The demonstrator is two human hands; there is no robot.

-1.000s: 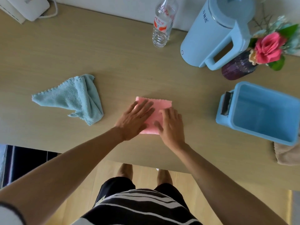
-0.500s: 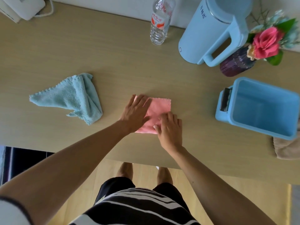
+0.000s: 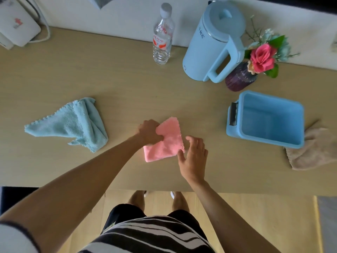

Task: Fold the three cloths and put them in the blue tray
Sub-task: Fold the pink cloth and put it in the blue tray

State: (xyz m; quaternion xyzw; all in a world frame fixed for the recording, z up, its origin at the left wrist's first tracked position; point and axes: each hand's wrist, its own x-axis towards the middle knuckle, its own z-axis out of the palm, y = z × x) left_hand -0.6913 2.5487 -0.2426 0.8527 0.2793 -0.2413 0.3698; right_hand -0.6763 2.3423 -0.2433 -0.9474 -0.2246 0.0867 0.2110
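Observation:
A folded pink cloth (image 3: 166, 143) lies near the table's front edge, its far corner lifted. My left hand (image 3: 148, 131) grips its left edge with closed fingers. My right hand (image 3: 193, 154) hovers at the cloth's right corner, fingers spread, its thumb touching the hem. A crumpled light-blue cloth (image 3: 73, 125) lies unfolded to the left. A beige cloth (image 3: 310, 152) sits at the right, partly tucked under the blue tray (image 3: 235, 130), whose inside shows nothing in it.
Along the back wall stand a clear water bottle (image 3: 162, 39), a pale-blue kettle (image 3: 213, 46) and a purple vase with a pink rose (image 3: 240, 77). A white device (image 3: 16, 28) sits at the far left corner. The table's front edge (image 3: 73, 186) runs just below my forearms.
Both hands were pressing flat on the pink cloth. Now my left hand has closed on its left edge and raised it, and my right hand has come off to the right.

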